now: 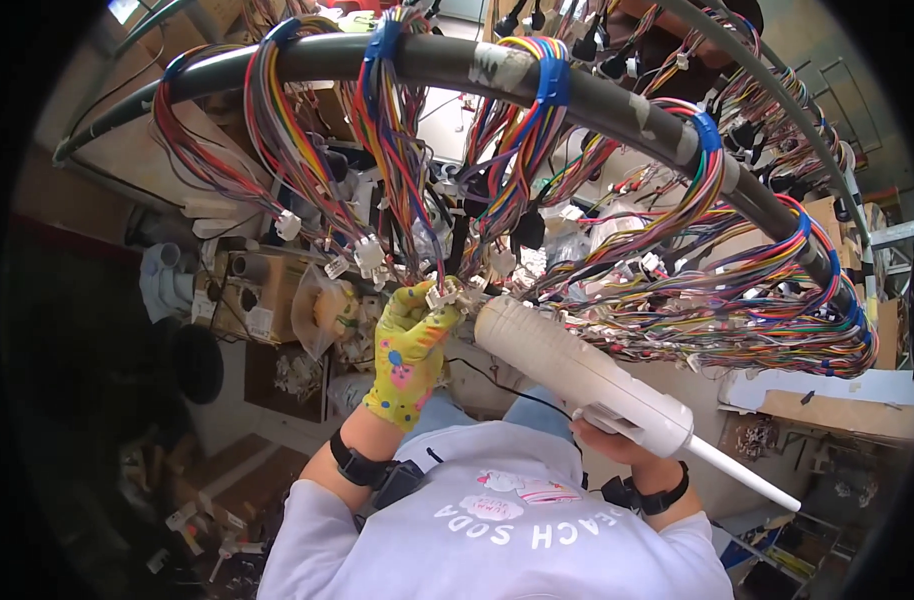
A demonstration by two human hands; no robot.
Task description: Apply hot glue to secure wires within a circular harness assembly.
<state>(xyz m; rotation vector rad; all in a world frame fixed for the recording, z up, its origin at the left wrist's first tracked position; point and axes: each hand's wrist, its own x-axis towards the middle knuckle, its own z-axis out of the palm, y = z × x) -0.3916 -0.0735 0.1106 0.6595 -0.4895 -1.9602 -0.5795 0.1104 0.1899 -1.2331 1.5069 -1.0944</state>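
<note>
My left hand (413, 350), in a yellow patterned glove, pinches a white plug connector (442, 297) at the lower end of a hanging wire bundle (382, 110). In my right hand (612, 445), partly hidden, is a large off-white glue gun (577, 375). A white glue stick (745, 475) juts from its rear toward the lower right. The gun's front end points up and left, close beside the connector; whether the two touch I cannot tell. Just left of the glove hang more white connectors (369, 253).
A curved grey pipe (427, 60) crosses above my hands, carrying several wire bundles tied with blue tape (554, 82). Many wires crowd its right side (757, 320). A thin black cord (497, 378) runs below the gun. Cardboard boxes (262, 295) stand at the left.
</note>
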